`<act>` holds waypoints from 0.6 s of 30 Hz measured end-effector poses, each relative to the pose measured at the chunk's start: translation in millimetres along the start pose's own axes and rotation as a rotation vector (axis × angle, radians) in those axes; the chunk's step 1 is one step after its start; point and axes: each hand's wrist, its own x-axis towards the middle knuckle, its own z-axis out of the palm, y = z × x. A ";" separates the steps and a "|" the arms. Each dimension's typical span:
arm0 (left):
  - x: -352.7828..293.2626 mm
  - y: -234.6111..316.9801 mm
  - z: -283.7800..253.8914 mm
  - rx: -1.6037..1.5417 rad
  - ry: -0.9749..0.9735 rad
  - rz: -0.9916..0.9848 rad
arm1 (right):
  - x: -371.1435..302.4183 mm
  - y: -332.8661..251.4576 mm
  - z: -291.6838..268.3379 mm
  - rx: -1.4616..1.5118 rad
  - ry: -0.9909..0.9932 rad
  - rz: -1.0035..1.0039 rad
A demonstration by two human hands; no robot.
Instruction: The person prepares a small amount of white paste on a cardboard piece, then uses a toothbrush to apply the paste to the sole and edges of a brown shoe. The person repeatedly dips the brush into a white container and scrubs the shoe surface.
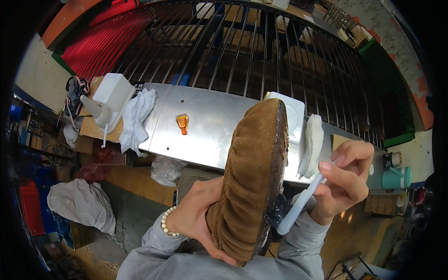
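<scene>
A brown suede shoe upper (pixel 242 172), gathered in folds along its side, is raised on edge in front of me. My left hand (pixel 200 214) is closed around its lower left side, with a beaded bracelet at the wrist. The dark, rough underside faces right, with whitish smears along its edge. My right hand (pixel 345 177) pinches a pale toothbrush-like brush (pixel 301 205) between thumb and fingers. Its lower end rests at or very near the underside, beside a dark patch; whether they touch is hard to tell.
A metal bench plate (pixel 210 107) carries a small orange tube (pixel 182 123), a white tray (pixel 294 116) and a folded white cloth (pixel 311 144). At left stand a white spouted bottle (pixel 114 93) and white cloths (pixel 137 119). Beyond runs a metal bar rack (pixel 228 51). A teal cup (pixel 395 177) stands right.
</scene>
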 end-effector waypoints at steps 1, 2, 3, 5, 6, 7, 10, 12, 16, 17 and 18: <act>-0.3 1.9 -1.7 0.003 -0.013 -0.010 | -0.6 0.2 -0.4 0.020 0.001 -0.001; 0.1 2.7 -3.3 0.003 -0.028 -0.019 | -0.8 0.5 -1.1 0.032 -0.012 -0.025; 0.5 3.5 -3.9 -0.008 -0.038 -0.027 | -1.1 0.3 -1.5 0.058 -0.032 -0.023; 1.5 3.6 -3.8 -0.041 -0.056 -0.042 | -1.0 -0.3 -2.1 0.096 -0.072 -0.063; 1.5 3.9 -3.9 -0.046 -0.057 -0.044 | -1.7 -1.6 -1.6 0.089 -0.075 -0.028; 2.0 3.3 -2.5 -0.051 -0.059 -0.047 | -1.9 -2.6 -1.1 0.081 -0.052 0.013; 1.8 2.9 0.4 -0.015 -0.030 -0.026 | -0.5 -5.0 -1.7 -0.019 -0.001 0.104; 1.6 2.1 2.0 0.002 0.001 0.006 | 1.0 -5.2 -2.4 -0.054 0.009 0.120; 1.0 -1.8 2.4 -0.012 -0.006 0.030 | 0.8 -3.6 -2.3 -0.004 -0.041 0.063; 0.9 -2.9 2.0 -0.018 -0.010 0.029 | -0.3 -3.3 -1.7 -0.004 -0.060 0.038; 0.8 -4.2 2.8 -0.030 -0.006 0.028 | -1.6 -2.6 -0.7 0.029 -0.056 0.040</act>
